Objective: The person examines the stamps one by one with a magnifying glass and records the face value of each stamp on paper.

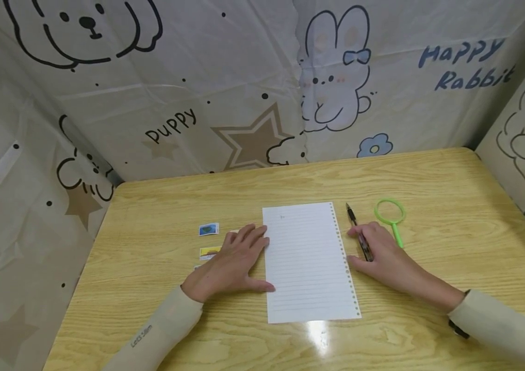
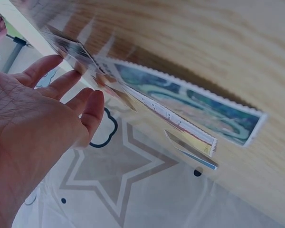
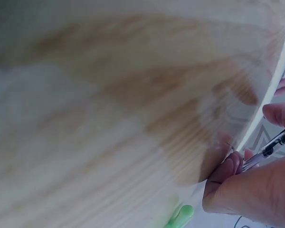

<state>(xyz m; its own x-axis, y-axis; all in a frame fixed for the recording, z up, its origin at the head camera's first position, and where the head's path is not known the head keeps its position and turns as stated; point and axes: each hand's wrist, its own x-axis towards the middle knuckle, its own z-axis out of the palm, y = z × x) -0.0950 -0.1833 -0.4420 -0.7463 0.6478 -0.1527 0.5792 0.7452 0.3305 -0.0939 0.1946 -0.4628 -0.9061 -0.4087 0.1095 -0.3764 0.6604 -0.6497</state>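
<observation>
A sheet of lined white paper with punched holes down its right edge lies on the table, a small faint mark near its top. My left hand is spread at the sheet's left side, fingertips and thumb tip over that edge. Beneath and beside this hand lie several small stamps: a blue one, a yellow one and a green-blue one; others are partly hidden. At the sheet's right edge, my right hand holds a pen in its curled fingers, its tip pointing away from me.
A green magnifying glass lies right of the pen, its handle close to my right hand. The wooden table meets hanging cloth with cartoon prints at the back and both sides.
</observation>
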